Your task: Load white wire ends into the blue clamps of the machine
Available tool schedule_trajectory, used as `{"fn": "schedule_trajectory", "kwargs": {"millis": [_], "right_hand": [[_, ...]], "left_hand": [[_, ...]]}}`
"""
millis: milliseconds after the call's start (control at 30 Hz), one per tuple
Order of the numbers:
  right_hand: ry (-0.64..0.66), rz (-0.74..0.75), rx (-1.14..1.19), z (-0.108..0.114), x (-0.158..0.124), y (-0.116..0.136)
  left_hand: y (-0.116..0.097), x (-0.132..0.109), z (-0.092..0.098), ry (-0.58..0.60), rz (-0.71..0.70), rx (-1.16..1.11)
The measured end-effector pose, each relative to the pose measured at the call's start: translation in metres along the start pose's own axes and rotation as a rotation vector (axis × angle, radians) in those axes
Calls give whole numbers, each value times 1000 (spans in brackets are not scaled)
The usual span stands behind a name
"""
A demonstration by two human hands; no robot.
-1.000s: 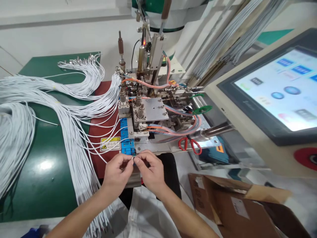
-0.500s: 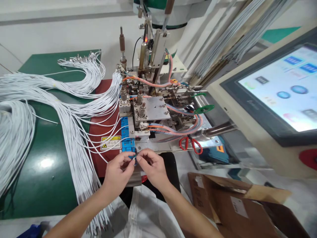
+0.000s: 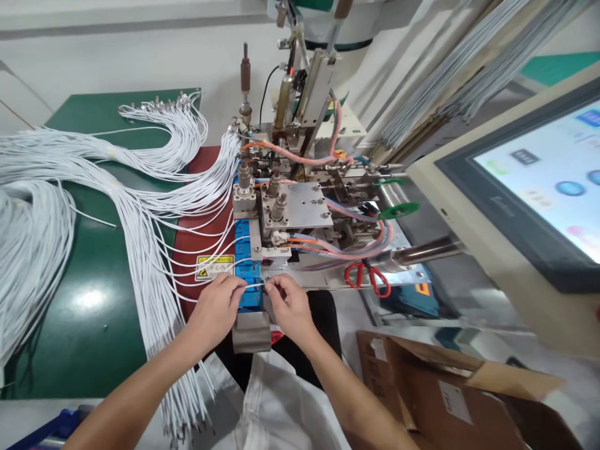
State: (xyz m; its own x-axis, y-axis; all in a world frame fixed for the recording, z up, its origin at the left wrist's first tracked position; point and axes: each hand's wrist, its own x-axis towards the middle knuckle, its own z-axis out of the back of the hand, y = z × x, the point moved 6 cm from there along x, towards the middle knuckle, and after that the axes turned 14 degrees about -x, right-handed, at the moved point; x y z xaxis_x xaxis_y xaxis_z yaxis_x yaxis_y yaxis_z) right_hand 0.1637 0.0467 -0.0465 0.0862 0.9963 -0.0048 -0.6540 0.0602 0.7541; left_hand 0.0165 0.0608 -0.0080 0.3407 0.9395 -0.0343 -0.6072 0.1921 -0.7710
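Between my two hands a thin white cable (image 3: 254, 285) is stretched level across the row of blue clamp blocks (image 3: 243, 251). My left hand (image 3: 217, 306) pinches the cable left of the blocks, fingers closed. On the other side, my right hand (image 3: 289, 306) pinches its end between thumb and forefinger; the tip is hidden by the fingers. Other white cables run from the large bundle (image 3: 135, 262) into the blocks farther up. Whether the held cable touches the block below it, I cannot tell.
A metal machine (image 3: 300, 203) with orange and grey hoses stands ahead. Red-handled scissors (image 3: 368, 278) lie at its right edge. To the right are a touchscreen (image 3: 539, 181) and a cardboard box (image 3: 450, 400). More cables cover the green table (image 3: 100, 337).
My hands have moved apart, the left one leftward, and the cable now lies straight between them over the blue blocks. The camera view has shifted slightly left.
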Motion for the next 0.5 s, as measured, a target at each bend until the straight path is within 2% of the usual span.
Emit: {"fn": "schedule_trajectory", "kwargs": {"millis": [200,300,400,500], "right_hand": [[128,-52,34,-6,5,-8],[163,3,37,-4,8,-7],[153,101,-36,-2,11,-2],[76,170,-146,-4,12,3]], "left_hand": [[1,4,0,-14,-1,43],[1,4,0,-2,-23,15],[2,3,0,0,-30,4],[1,2,-1,-15,-68,11]]}}
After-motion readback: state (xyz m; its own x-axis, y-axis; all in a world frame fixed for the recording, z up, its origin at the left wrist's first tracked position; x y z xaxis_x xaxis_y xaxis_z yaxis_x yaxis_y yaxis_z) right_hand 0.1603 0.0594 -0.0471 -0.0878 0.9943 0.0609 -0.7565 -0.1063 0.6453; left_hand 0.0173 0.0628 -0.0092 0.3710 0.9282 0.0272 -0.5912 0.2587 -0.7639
